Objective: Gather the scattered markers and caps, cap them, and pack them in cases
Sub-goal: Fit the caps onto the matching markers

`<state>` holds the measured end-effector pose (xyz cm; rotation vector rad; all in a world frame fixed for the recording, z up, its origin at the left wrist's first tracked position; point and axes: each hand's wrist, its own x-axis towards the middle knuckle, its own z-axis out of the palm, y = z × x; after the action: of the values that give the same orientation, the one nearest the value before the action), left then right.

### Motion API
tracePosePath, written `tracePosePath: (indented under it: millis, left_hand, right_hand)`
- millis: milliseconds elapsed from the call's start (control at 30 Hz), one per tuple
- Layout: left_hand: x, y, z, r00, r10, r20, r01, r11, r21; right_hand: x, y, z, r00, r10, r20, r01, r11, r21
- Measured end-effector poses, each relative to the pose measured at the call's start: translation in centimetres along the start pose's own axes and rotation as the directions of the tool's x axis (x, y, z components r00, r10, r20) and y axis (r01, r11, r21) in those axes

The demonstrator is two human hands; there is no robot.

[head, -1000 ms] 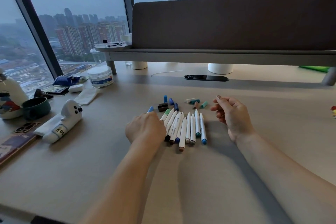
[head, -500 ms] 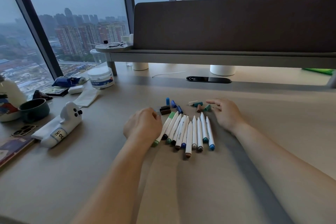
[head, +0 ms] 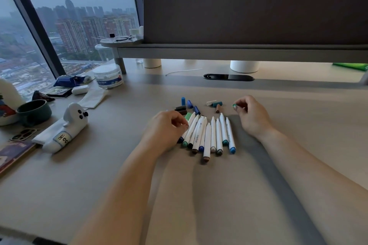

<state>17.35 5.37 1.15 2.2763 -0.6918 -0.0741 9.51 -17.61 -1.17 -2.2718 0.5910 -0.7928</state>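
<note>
A: What sort of surface is this?
B: A pale beige laminate desk with a darker grey band running across its right side. A black oval cable slot is set into the top at the back.
A: And the room?
B: An office high up. On the left, a floor-to-ceiling window with dark frames looks out on tower blocks under grey haze. Straight ahead, a dark grey felt divider panel stands on a raised grey shelf, which rests on white cylindrical feet.
A: Where are the markers?
B: Mid-desk: a row of white-barrelled markers lies side by side, coloured ends toward the person. Just beyond them lie small loose caps in blue, black, white, teal and brown.
A: The hands?
B: Apart, the row between them. The right hand pinches a small green cap between thumb and fingertips, beyond the row's right side. The left hand rests with fingers curled on the row's left edge; a dark blue marker end shows from under it, but I cannot tell whether it grips anything.
A: Anything else?
B: Near the window, a white dog-shaped soft pouch, a dark green mug, a clear plastic tub with a blue-and-white label and a folded white cloth, all well apart from the markers.
</note>
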Motion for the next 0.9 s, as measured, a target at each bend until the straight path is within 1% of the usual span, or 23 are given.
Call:
tracePosePath:
  millis: [133,233,300,400,500,667,833,900]
  left_hand:
    - [-0.1,0.3,0.3,0.998,0.004,0.062,-0.01,0.996,0.094]
    - [-0.4,0.7,0.3,0.998,0.019,0.056,-0.029,0.98,0.199]
    - [-0.6,1.2,0.5,0.998,0.022,0.051,-0.034,0.968,0.249]
    - [-0.8,1.9,0.9,0.999,-0.012,0.042,-0.003,0.942,0.336]
    - [-0.9,2.2,1.1,1.0,-0.028,0.011,0.021,0.911,0.411]
    - [-1.1,2.9,1.6,1.0,-0.001,-0.017,0.009,0.877,0.48]
    - [-1.2,3.4,1.9,1.0,-0.005,-0.005,0.007,0.871,0.49]
    - [-1.3,3.7,1.7,1.0,-0.011,-0.013,0.016,0.883,0.469]
  right_hand:
    - [-1.8,-0.9,-0.8,0.998,0.052,-0.029,-0.044,0.968,0.246]
    - [-2.7,-1.7,-1.1,0.996,0.09,0.016,-0.087,0.887,0.454]
    - [-2.9,-2.1,-1.3,0.994,0.093,0.057,-0.109,0.847,0.52]
    - [-2.9,-2.3,-1.5,0.991,0.096,0.092,-0.132,0.773,0.62]
    - [-2.9,-2.4,-1.5,0.989,0.098,0.114,-0.15,0.728,0.669]
    - [-2.8,-2.7,-1.6,0.981,0.121,0.15,-0.193,0.645,0.74]
    - [-2.7,-3.0,-1.8,0.966,0.193,0.172,-0.248,0.512,0.822]
    - [-2.7,-3.1,-2.0,0.958,0.216,0.187,-0.268,0.453,0.85]
